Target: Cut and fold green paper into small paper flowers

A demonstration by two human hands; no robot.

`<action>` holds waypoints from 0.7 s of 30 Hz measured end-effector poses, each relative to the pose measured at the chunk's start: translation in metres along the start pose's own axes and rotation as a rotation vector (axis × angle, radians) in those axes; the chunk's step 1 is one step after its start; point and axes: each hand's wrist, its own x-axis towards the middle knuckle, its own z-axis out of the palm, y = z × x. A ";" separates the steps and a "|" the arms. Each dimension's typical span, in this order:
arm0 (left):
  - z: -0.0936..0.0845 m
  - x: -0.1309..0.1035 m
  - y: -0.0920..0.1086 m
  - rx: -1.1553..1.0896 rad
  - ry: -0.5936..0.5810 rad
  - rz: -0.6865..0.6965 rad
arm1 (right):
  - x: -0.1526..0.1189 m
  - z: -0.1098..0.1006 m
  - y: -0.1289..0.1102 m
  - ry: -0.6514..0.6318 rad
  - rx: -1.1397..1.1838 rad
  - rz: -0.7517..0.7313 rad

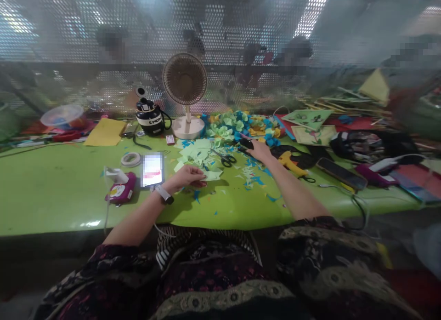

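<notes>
My left hand [189, 176] is over the front middle of the green table, its fingers pinched on the edge of a pale green paper piece [214, 175]. My right hand [260, 151] reaches farther back, closed around a small black object [246, 143] whose kind I cannot make out. Just beyond it lies a heap of green, blue and yellow paper flowers [229, 127]. Between my hands rest black-handled scissors [228, 160], among pale green paper sheets [195, 151] and blue and green scraps [253, 177]. A yellow glue gun [290, 163] lies right of my right hand.
A fan [186, 81] and a black bottle [151, 120] stand at the back. Left are a tape roll [131, 159], a lit phone [152, 169] and a purple pouch [124, 189]. A dark phone [341, 174] and cables lie right. A perforated screen [220, 39] rises behind.
</notes>
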 end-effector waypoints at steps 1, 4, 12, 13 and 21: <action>-0.001 0.001 0.000 -0.004 0.006 0.006 | -0.001 -0.002 -0.002 0.003 -0.041 0.024; -0.005 0.002 0.002 -0.025 0.030 0.036 | -0.011 -0.018 -0.008 0.035 -0.107 -0.022; -0.007 0.001 0.011 -0.053 0.116 0.082 | -0.091 -0.038 -0.040 -0.270 0.077 -0.553; -0.004 0.001 0.012 -0.051 0.112 0.071 | -0.101 -0.035 -0.048 -0.297 0.088 -0.575; 0.021 -0.004 0.013 0.067 0.073 0.001 | -0.125 -0.020 -0.076 -0.296 0.068 -0.620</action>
